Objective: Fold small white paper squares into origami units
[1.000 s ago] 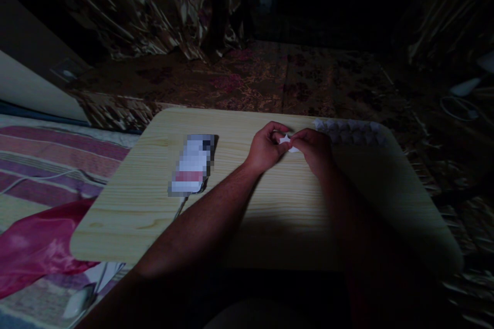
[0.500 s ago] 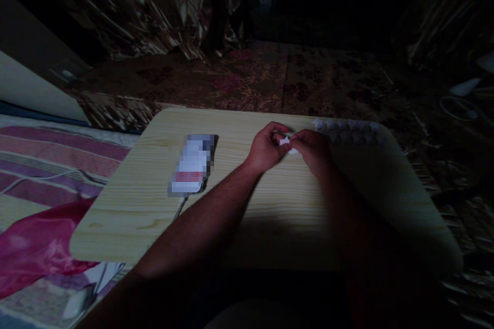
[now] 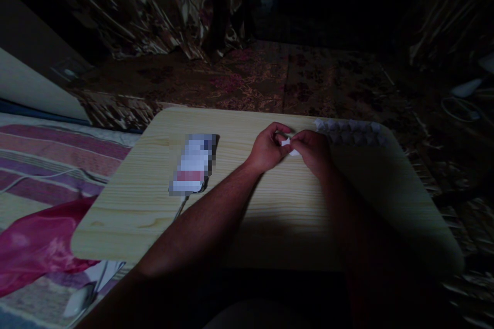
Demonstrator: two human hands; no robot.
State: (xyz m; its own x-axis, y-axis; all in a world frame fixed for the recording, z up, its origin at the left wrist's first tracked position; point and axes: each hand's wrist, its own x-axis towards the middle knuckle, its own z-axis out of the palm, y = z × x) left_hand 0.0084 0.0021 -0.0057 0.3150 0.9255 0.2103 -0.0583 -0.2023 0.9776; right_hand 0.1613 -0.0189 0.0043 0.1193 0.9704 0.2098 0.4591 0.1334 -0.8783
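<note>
My left hand (image 3: 266,150) and my right hand (image 3: 314,150) meet over the far middle of a light wooden table (image 3: 247,216). Both pinch one small white folded paper piece (image 3: 287,145) between their fingertips, just above the tabletop. A row of several similar small folded paper pieces (image 3: 351,132) lies along the far right edge, just beyond my right hand. The room is dim and the paper's shape is hard to make out.
A blurred phone-like object (image 3: 193,164) lies on the table's left part with a cable (image 3: 179,211) running off the near edge. A red cloth (image 3: 34,247) and a striped mat (image 3: 46,159) lie to the left. Patterned carpet (image 3: 270,77) stretches behind.
Both hands stay together on the paper piece; only the fingertips and paper shift slightly. The view has dipped a little.
</note>
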